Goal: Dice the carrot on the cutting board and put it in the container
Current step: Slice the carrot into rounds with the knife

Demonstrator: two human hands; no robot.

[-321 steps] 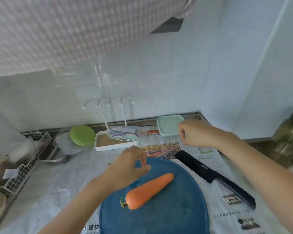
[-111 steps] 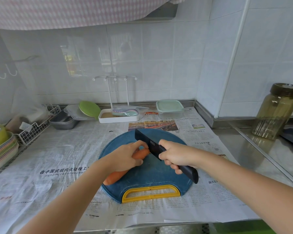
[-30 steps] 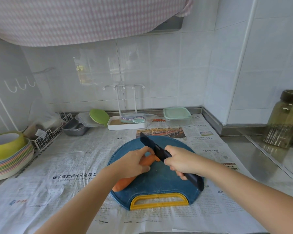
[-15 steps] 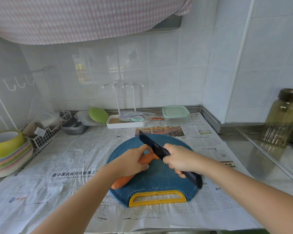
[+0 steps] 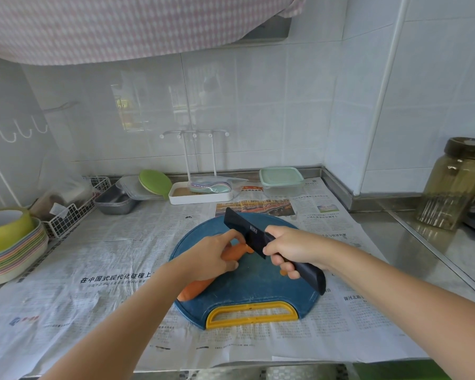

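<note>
An orange carrot [image 5: 195, 290] lies slantwise on the round blue cutting board [image 5: 258, 286], which has a yellow handle at its near edge. My left hand [image 5: 209, 256] grips the carrot's middle and hides most of it. My right hand [image 5: 291, 249] grips the handle of a black knife [image 5: 243, 229]; the blade is tilted, its edge at the carrot's far end next to my left fingertips. A small orange piece [image 5: 283, 272] shows under my right hand. The clear container [image 5: 281, 182] with a pale green lid stands at the back by the wall.
Newspaper [image 5: 93, 270] covers the counter. A white tray with a rack [image 5: 200, 194], a green plate [image 5: 154, 183] and metal trays [image 5: 115, 202] line the back. Stacked coloured bowls [image 5: 8, 242] stand at the left, a glass jar [image 5: 455, 185] at the right.
The knife and both hands stay at the carrot's far end over the last second; the blade has shifted only slightly. Earlier, the knife lay beside the board and my hands were empty.
</note>
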